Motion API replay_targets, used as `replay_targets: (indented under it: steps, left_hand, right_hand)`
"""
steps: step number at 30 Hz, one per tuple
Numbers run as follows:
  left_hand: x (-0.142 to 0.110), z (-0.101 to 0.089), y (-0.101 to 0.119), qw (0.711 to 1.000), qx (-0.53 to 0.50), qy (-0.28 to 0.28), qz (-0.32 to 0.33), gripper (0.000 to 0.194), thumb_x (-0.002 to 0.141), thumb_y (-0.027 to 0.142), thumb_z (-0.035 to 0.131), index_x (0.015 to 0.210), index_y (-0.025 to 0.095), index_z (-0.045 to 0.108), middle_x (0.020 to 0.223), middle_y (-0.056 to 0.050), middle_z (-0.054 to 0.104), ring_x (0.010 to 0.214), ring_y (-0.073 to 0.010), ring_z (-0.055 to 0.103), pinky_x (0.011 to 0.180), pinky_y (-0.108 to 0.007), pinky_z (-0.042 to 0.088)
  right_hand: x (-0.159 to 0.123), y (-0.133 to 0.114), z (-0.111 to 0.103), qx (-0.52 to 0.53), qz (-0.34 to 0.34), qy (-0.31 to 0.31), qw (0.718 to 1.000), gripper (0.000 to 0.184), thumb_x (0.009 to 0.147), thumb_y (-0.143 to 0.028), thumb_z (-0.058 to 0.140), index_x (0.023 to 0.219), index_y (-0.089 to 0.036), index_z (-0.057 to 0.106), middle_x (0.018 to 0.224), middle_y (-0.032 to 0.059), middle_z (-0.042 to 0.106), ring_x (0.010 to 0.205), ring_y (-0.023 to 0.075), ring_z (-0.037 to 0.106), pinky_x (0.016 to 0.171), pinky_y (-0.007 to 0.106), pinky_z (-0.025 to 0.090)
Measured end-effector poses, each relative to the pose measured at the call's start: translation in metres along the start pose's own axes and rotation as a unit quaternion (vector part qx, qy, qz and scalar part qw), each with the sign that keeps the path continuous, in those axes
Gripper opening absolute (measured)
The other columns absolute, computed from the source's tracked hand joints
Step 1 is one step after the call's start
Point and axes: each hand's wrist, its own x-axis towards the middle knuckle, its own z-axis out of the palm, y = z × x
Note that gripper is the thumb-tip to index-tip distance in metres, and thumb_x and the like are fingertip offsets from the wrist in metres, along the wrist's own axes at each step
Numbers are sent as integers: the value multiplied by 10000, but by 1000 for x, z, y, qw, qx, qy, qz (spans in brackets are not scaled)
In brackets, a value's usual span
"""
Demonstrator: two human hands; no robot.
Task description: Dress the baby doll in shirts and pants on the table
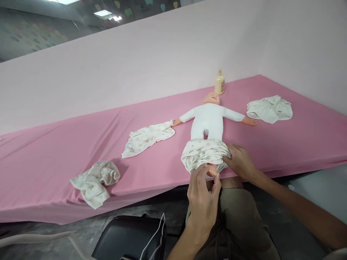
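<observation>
A baby doll (207,119) in a white long-sleeved suit lies on its back, arms spread, with its legs toward me. Bunched round its lower legs are printed white baby pants (203,151). My right hand (240,162) grips their right edge, its thumb against the cloth. From the near side, my left hand (202,195) has thumb and fingers closed about the doll's foot (212,170), which pokes out of the fabric. The doll's other foot is hidden in the pants.
Pink cloth (151,169) covers the table. A crumpled garment (96,180) and a flat printed garment (149,137) lie left; a white garment (269,109) lies right. A pump bottle (219,83) stands behind the doll's head. Below is a black chair (127,238) with a white cable.
</observation>
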Motion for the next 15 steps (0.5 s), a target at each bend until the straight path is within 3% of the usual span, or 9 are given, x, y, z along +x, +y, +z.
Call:
replay_targets:
  steps: [5,11,13,15]
  left_hand:
    - [-1,6,-5,998,17,23,52,378,822,95,644,1175,173,535,1043,-105,642,1000,-199,634,853,-352,564]
    - [-3,-3,-18,996,-15,-17,82,386,819,109,674,1172,174,534,1076,-103,614,1052,-185,605,915,-332,539]
    - [1,-12,-28,997,-24,-5,73,365,826,127,671,1162,187,541,1070,-86,612,1048,-178,601,923,-330,527]
    - [11,-22,-42,999,-21,20,26,317,847,148,642,1146,201,553,1079,-76,609,1053,-178,593,929,-339,513]
  right_hand:
    - [11,12,-10,-11,12,-67,998,99,742,-254,521,700,-210,442,681,26,556,661,179,466,629,295,320]
    - [11,33,-41,156,-15,-268,951,283,804,-370,602,1016,-181,605,1043,66,644,937,222,566,789,324,437]
    - [12,38,-46,166,-15,-283,944,247,823,-361,586,987,-180,621,1032,63,650,938,220,578,795,326,448]
    - [15,40,-47,172,-25,-277,945,217,839,-370,566,916,-176,625,981,57,656,914,214,587,774,317,459]
